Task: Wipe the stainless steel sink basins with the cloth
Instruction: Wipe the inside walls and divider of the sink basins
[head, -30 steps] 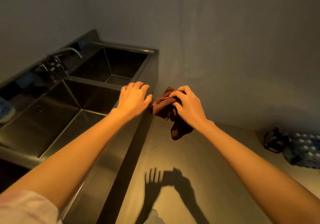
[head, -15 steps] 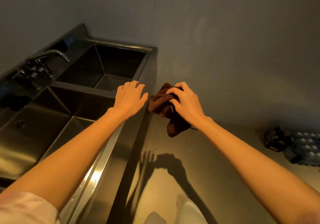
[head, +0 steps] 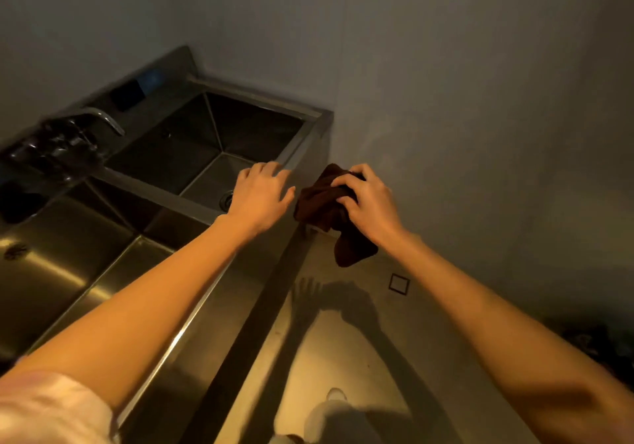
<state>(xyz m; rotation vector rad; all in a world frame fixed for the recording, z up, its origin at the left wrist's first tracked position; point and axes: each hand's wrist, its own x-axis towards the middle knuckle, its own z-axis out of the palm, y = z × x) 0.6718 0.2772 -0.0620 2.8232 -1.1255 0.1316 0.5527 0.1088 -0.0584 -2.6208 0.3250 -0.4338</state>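
A stainless steel sink unit (head: 192,203) with two deep basins fills the left side. The far basin (head: 206,148) has a round drain; the near basin (head: 68,272) glints in warm light. My right hand (head: 368,200) grips a dark brown cloth (head: 322,210), bunched, with one end hanging down beyond the sink's right edge. My left hand (head: 262,196) hovers with its fingers spread over the front rim of the far basin, just left of the cloth, holding nothing.
A faucet (head: 103,119) with dark handles stands on the back ledge between the basins. A grey wall (head: 446,100) closes the right side. The floor (head: 343,357) below shows a small square drain cover (head: 399,284) and dark clutter (head: 597,344) at far right.
The view has shifted right and down, showing more of the far basin and its drain. Both hands stay close together at the sink's right rim; the cloth stays in my right hand.
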